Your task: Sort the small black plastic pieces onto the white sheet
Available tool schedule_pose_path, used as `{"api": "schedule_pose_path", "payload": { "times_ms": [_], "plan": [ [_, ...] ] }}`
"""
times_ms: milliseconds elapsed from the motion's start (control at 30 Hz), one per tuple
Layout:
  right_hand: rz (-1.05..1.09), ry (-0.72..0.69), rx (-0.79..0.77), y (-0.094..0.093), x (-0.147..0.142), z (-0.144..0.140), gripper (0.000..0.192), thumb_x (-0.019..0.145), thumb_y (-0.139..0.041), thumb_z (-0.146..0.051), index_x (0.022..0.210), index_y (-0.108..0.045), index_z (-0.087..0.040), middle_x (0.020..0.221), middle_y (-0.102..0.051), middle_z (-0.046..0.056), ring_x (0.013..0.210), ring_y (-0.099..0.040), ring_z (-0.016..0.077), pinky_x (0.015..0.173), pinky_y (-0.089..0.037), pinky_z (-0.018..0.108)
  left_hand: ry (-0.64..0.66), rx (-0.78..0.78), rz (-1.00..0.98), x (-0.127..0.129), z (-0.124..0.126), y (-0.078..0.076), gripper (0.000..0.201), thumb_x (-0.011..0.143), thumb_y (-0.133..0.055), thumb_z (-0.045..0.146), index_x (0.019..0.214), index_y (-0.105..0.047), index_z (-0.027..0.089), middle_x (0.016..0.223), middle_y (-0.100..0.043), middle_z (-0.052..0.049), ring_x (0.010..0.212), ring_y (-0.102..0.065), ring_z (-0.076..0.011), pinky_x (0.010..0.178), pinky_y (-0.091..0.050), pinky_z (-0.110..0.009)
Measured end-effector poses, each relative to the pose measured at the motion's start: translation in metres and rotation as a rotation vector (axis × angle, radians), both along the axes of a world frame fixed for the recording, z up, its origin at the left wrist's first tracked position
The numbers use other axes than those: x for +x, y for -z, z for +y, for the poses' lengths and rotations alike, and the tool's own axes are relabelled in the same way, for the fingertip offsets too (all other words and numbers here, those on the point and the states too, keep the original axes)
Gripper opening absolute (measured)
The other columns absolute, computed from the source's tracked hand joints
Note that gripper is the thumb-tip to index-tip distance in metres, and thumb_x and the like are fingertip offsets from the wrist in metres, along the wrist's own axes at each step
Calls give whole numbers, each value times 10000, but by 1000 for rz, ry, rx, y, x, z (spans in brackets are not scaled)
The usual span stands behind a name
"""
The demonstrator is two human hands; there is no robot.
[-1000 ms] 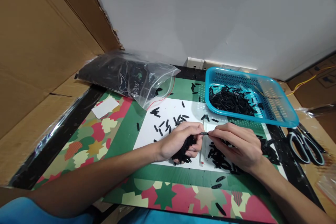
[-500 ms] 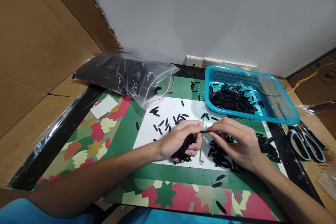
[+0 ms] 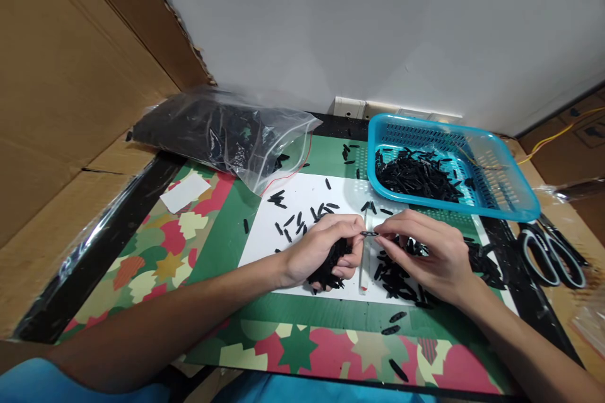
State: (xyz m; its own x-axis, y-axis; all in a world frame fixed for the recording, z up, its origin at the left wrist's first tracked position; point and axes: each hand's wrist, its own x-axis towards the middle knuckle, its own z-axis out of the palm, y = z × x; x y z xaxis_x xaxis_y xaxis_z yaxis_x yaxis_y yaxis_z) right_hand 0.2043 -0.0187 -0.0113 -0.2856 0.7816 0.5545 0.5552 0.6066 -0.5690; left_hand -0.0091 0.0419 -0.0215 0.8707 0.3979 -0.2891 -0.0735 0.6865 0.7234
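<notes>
A slender black piece (image 3: 369,233), pointed at its ends and with lighter marks along its face, is stretched level between my two hands. Thumb and forefinger of my left hand (image 3: 321,247) pinch its left end, while the other fingers curl around a clump of similar black pieces (image 3: 326,271). My right hand (image 3: 432,252) pinches the right end between thumb and fingertips. Beneath that hand lies a loose pile of black pieces (image 3: 397,280) on a white sheet (image 3: 262,245). Between the hands, a narrow clear strip or tube (image 3: 364,271) runs along the sheet.
A blue plastic basket (image 3: 515,204) holding many black pieces stands at the back right. Scissors (image 3: 551,258) lie beside it. A clear zip bag (image 3: 212,132) of dark contents rests at the back left, near a white paper scrap (image 3: 184,192). Cardboard (image 3: 85,44) walls the left.
The black piece has been turned between my fingertips, so its marked face now shows instead of a plain dark edge. Both hands stay in nearly the same place.
</notes>
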Motion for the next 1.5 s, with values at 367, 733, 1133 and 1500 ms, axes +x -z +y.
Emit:
{"api": "schedule_pose_path", "payload": {
  "times_ms": [367,733,1133,1500],
  "plan": [
    [3,-10,-53,0,0,1,130,959,-658,-91,1050,-700,-174,881,-735,67,777,-676,162,682,-544,282,-4,-16,-6,0,0,1,284,1009,-521,387,813,-433,201,589,-450,61,446,-394,-61,432,-242,-162],
    [-31,-10,-14,1,3,2,132,958,-661,-101,1037,-696,-200,870,-735,56,763,-686,173,667,-548,299,2,-16,-6,1,1,1,289,1006,-516,401,813,-435,203,581,-448,57,444,-375,-64,432,-240,-162],
    [-261,465,270,-3,21,13,72,941,-733,-208,989,-684,-233,882,-766,35,819,-655,228,857,-400,438,-13,-46,-21,2,0,0,244,1003,-502,374,842,-492,191,577,-440,51,455,-335,-57,445,-281,-144],
    [-56,-84,31,9,-22,-6,181,962,-645,-121,1123,-682,-196,956,-760,65,808,-609,193,740,-481,374,-27,-52,31,2,-4,-1,294,1010,-495,535,1041,-473,244,654,-451,73,473,-369,-67,457,-271,-143]
  ]
}}
